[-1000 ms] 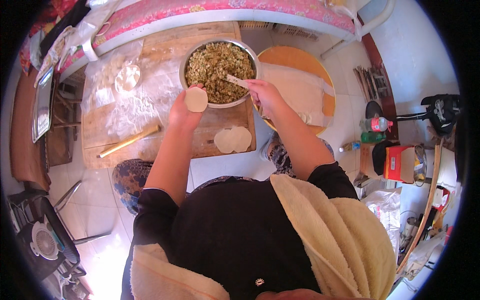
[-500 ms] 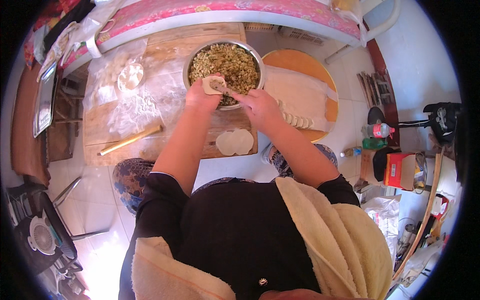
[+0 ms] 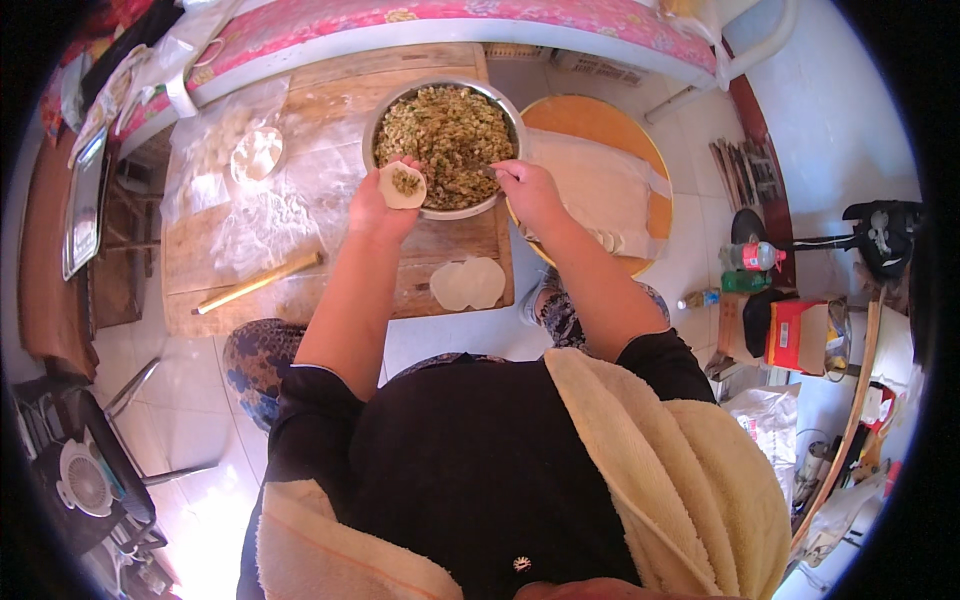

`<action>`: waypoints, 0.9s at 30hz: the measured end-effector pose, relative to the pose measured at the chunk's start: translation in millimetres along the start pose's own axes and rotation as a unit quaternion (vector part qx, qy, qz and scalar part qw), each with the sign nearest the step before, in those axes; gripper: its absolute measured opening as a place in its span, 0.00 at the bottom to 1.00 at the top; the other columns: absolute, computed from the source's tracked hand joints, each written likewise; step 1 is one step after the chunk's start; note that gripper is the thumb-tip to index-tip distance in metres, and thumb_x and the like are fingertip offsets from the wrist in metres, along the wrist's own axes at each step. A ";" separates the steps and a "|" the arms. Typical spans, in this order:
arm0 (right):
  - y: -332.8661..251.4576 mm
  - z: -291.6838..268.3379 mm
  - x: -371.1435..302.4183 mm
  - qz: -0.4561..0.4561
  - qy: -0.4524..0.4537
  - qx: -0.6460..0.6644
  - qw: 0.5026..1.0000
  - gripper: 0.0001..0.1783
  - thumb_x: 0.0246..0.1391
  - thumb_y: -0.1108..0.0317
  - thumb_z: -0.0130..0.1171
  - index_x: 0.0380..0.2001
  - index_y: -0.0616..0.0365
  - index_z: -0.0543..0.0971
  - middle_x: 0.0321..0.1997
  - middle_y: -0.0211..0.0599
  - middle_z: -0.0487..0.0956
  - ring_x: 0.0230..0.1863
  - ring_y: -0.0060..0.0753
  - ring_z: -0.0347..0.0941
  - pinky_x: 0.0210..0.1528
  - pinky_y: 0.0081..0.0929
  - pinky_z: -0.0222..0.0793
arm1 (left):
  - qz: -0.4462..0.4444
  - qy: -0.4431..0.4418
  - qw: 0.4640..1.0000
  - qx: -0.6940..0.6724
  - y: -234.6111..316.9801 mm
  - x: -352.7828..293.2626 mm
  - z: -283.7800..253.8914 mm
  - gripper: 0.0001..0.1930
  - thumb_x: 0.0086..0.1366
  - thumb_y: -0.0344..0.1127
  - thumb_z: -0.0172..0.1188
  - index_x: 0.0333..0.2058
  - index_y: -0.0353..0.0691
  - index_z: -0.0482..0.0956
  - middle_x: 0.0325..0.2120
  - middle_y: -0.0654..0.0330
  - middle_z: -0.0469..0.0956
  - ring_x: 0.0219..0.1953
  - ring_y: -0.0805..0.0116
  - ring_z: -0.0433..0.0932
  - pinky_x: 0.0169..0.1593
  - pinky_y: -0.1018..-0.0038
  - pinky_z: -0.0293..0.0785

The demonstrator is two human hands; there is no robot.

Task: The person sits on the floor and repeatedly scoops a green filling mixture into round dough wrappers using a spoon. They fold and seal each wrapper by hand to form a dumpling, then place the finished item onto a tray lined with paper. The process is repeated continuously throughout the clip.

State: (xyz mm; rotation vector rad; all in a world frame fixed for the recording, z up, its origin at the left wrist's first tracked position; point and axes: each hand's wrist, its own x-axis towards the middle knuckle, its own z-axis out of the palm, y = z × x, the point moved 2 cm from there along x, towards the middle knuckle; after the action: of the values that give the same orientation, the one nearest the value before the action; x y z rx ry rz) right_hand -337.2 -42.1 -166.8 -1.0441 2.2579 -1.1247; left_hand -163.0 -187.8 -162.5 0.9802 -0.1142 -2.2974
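Note:
On the palm of my left hand (image 3: 374, 215) lies a round dumpling wrapper (image 3: 396, 197), with a small mound of filling (image 3: 406, 182) in its middle; fingers curl behind its far edge. My right hand (image 3: 535, 196) pinches a small utensil (image 3: 489, 172), its tip over the right side of a metal bowl (image 3: 371, 137). The fist hides most of that utensil, so its exact kind is unclear. Chopped filling (image 3: 447, 125) fills the bowl. Near the table's front edge rest flat dumpling wrappers (image 3: 468, 284), overlapping. Partly behind my right forearm, folded dumplings (image 3: 607, 240) sit in a row.
Right of the table stands a round orange board (image 3: 570, 112) bearing a pale sheet (image 3: 590, 180). A rolling pin (image 3: 258, 283) and a floury dish (image 3: 258, 155) occupy the table's left, beside clear plastic (image 3: 210, 165). Bottles (image 3: 755, 257) and a red box (image 3: 797, 336) stand far right.
The utensil has left the wrapper and moved right to the bowl's right side with my right hand. My left hand has drawn slightly left and nearer, and the filling on the wrapper now shows.

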 end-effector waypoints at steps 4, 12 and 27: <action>-6.5 0.4 -3.8 0.135 -0.049 0.159 0.977 0.14 0.59 0.66 0.50 0.42 0.59 0.81 0.27 0.33 0.80 0.27 0.28 0.72 0.32 0.28 0.67 | 0.009 0.011 1.000 0.009 4.7 -1.2 -7.0 0.22 0.73 0.41 0.29 0.49 0.32 0.68 0.45 0.50 0.72 0.46 0.57 0.72 0.50 0.62 0.72; -8.7 -14.1 -11.7 0.225 -0.097 0.417 0.875 0.16 0.60 0.68 0.49 0.48 0.62 0.75 0.19 0.19 0.64 0.21 0.16 0.57 0.29 0.19 0.57 | 0.012 0.003 1.000 -0.011 8.3 2.4 -8.3 0.23 0.72 0.40 0.28 0.51 0.30 0.67 0.47 0.48 0.73 0.50 0.54 0.71 0.55 0.60 0.69; -74.3 -13.6 -51.1 -0.315 -0.014 -0.155 0.936 0.16 0.52 0.71 0.55 0.46 0.52 0.79 0.23 0.37 0.70 0.30 0.41 0.68 0.32 0.35 0.66 | -0.042 -0.052 0.997 -0.047 -14.5 -9.5 30.7 0.24 0.74 0.42 0.25 0.49 0.27 0.65 0.46 0.45 0.72 0.51 0.52 0.69 0.59 0.58 0.65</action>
State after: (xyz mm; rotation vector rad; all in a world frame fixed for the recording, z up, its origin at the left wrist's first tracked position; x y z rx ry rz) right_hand -280.6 -25.2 -97.4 -1.9971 2.1752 -0.9663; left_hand -186.3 -175.5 -139.1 0.8327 -0.0079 -2.4083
